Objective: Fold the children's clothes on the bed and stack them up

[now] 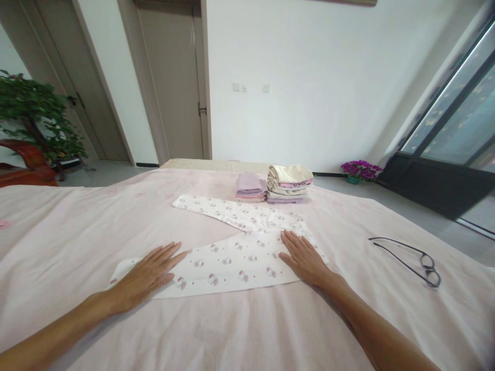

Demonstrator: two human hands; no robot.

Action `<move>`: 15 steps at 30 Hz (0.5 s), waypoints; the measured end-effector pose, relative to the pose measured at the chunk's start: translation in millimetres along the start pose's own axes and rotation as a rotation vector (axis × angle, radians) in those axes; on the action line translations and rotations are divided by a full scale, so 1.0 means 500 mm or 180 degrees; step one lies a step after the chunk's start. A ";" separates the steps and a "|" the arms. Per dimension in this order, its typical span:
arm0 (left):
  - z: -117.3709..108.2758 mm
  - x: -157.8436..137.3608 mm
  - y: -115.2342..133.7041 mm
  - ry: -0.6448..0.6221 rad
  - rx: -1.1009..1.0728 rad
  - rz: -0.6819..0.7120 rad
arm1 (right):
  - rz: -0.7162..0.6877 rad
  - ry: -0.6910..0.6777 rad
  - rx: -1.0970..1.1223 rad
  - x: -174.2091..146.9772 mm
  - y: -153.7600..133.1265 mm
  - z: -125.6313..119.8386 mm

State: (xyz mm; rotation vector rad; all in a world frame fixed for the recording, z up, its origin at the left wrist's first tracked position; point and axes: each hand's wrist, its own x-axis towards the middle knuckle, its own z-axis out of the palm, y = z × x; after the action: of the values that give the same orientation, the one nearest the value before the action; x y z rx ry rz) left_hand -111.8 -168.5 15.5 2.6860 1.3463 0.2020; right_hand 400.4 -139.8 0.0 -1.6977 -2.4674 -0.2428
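Note:
A pair of white child's pants [228,260] with a printed cat-face pattern lies flat on the pink bedsheet [216,335], its two legs spread apart toward the left. My left hand [149,275] rests flat on the near leg, close to its cuff end, fingers stretched out. On the waist end at the right lies my right hand [303,255], palm down with its fingers extended. Neither hand grips the cloth. Beyond the pants stand two stacks of folded clothes: a lower lilac and pink stack [250,188] and a taller cream-topped stack [290,184].
Black-framed glasses [427,265] lie unfolded on the sheet at the right. Purple flowers in a green pot [359,170] stand on the floor behind. A leafy plant [34,113] and a reddish wooden chair [27,159] are at the far left.

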 end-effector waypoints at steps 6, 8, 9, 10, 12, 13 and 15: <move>-0.026 0.040 0.004 0.0396 -0.0630 -0.1066 | -0.0410 0.0149 0.0460 0.004 -0.108 -0.100; -0.032 0.071 0.026 0.0502 -0.0635 -0.1009 | -0.0862 -0.0058 0.0707 0.003 -0.173 -0.127; -0.033 0.086 0.037 0.0539 -0.0603 -0.0930 | -0.1048 -0.0083 0.0756 0.002 -0.206 -0.133; -0.032 0.100 0.047 0.0561 -0.0560 -0.0857 | -0.1250 -0.0103 0.0720 0.002 -0.238 -0.135; -0.027 0.122 0.060 0.0584 -0.0484 -0.0819 | -0.1539 -0.0037 0.0516 0.005 -0.292 -0.126; -0.023 0.129 0.063 0.0589 -0.0462 -0.0843 | -0.1642 0.0014 0.0384 0.007 -0.312 -0.119; -0.017 0.136 0.064 0.0570 -0.0463 -0.0903 | -0.1789 0.0121 0.0162 0.013 -0.337 -0.104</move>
State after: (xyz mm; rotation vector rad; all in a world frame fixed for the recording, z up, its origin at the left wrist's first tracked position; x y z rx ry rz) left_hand -47.7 -132.2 33.6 2.3723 1.6726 0.4977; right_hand 241.9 -204.1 42.8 -0.9338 -2.8349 -0.2592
